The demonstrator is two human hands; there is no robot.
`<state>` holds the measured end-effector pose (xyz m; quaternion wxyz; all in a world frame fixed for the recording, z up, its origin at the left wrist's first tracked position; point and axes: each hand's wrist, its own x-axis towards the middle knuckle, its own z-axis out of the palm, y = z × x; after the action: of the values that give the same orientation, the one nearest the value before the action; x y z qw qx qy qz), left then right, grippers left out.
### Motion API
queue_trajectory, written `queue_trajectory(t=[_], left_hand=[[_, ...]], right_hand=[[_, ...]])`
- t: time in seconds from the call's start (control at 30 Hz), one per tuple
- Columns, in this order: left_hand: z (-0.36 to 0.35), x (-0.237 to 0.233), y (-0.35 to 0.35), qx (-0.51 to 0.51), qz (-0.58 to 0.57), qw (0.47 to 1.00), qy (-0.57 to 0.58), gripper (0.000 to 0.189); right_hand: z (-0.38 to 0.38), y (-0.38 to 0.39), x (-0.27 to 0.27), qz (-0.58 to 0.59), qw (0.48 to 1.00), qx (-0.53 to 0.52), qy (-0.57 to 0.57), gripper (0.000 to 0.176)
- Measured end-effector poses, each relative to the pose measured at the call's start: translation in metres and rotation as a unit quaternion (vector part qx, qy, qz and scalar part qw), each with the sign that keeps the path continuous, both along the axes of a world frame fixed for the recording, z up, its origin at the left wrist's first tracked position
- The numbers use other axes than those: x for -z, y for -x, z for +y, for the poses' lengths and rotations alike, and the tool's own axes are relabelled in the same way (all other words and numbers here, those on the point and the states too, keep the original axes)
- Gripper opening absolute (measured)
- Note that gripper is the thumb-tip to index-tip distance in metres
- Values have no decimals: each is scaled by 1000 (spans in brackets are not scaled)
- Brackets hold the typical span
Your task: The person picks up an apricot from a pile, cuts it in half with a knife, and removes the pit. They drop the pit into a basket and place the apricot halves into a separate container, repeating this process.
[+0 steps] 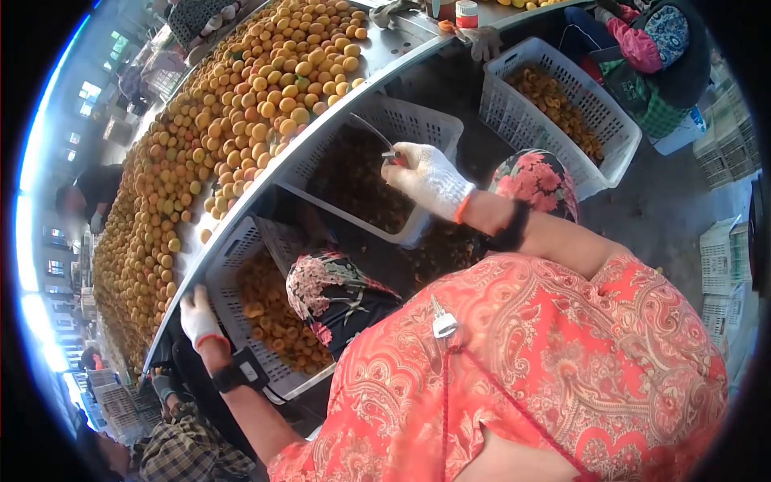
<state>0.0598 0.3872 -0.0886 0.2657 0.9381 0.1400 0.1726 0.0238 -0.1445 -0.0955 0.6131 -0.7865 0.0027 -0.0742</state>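
My right hand [430, 178], in a white knit glove, is closed around the red handle of a small knife [374, 132]. Its thin blade points up and left over a white crate [440, 127] with dark fruit pieces in it. My left hand [198, 317], gloved too, is at the metal table's edge [265, 181], beside a second crate [234, 249] of orange fruit halves. Its fingers look stretched out, with nothing visible in them. Piled apricots [241, 96] cover much of the table.
A third crate [514, 120] of fruit halves stands at upper right, near a co-worker in a pink sleeve [634, 44]. A red-and-white container [467, 14] and grey gloves [482, 40] are at the table's far edge. Stacked crates [723, 249] line the right. Another person in checks [189, 450] is at lower left.
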Motion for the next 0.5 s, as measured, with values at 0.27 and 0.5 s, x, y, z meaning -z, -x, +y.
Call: queue_trajectory(t=[0.27,0.5], left_hand=[[-246,-40,-127,239,69,960,128,29],[-343,-1,-231,223,140,914,-307,39]], right_hand=[[-4,-19,30,42,998,-20,-51,26],[-24,-28,20,116,993,-32,12,27]])
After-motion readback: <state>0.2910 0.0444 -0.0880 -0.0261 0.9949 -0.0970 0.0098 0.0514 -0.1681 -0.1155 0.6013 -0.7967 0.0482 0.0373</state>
